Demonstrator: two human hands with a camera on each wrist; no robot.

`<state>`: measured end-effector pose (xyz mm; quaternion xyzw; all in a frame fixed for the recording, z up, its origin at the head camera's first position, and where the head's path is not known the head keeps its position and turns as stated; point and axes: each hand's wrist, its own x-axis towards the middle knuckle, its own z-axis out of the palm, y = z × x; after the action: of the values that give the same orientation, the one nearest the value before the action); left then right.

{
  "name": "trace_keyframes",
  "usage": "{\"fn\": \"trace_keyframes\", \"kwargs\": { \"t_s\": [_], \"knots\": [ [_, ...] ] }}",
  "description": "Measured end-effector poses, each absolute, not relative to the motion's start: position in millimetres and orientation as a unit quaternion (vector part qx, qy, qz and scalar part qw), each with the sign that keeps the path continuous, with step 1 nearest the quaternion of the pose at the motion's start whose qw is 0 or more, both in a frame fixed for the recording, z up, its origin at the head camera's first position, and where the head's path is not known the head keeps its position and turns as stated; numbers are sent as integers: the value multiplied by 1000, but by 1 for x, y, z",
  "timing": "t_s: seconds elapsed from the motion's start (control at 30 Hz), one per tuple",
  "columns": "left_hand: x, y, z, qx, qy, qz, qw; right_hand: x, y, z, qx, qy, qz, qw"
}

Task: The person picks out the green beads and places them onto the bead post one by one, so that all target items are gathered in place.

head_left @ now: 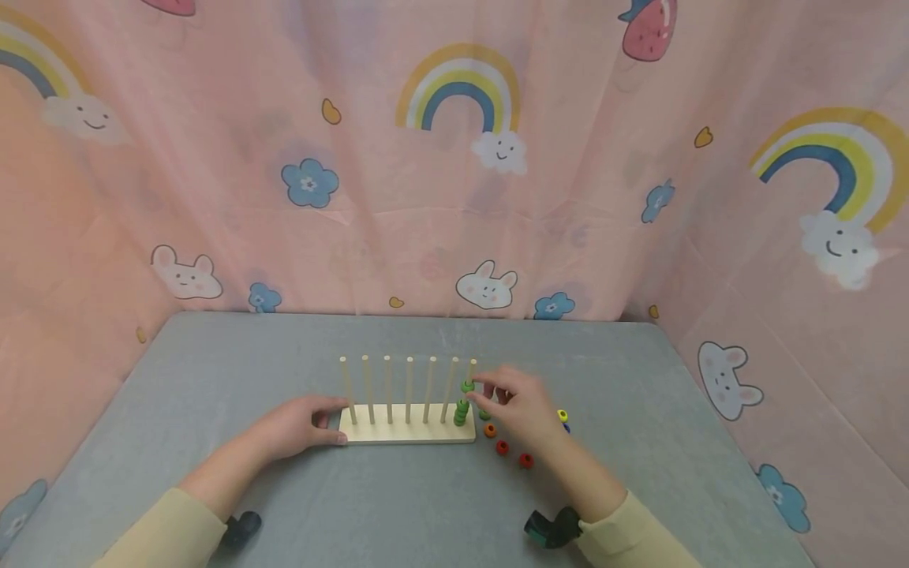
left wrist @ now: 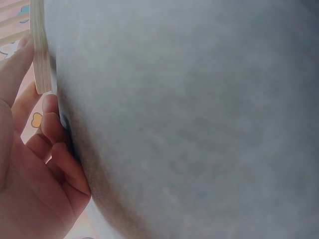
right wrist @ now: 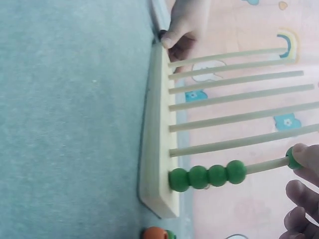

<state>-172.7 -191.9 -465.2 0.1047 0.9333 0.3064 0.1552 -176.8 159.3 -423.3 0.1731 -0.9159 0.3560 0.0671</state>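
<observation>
Head view: right grip pinches 1 green bead; left grip holds 7-peg base.

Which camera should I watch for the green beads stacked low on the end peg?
Right wrist: it shows the four stacked green beads large and clearly separate. The head view shows them small and less distinct; the left wrist view shows none.

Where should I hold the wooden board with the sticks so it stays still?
Probably grip the wooden board by its short left end, coming from the left, where the left hand holds it. That end is narrow enough to span, and the stacked green beads are at the right end, out of the way.
</observation>
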Motion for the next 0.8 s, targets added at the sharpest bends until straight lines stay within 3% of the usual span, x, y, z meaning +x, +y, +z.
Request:
{"fn": "trace_keyframes", "kwargs": {
  "t_s": [0.33,0.8],
  "knots": [
    [-172,-192,-465,105,934,303,154,-179,158,-444,152,-922,355,17],
    [-173,-192,-465,111,935,303,148,-180,159,-447,138,-918,371,1]
  ]
}}
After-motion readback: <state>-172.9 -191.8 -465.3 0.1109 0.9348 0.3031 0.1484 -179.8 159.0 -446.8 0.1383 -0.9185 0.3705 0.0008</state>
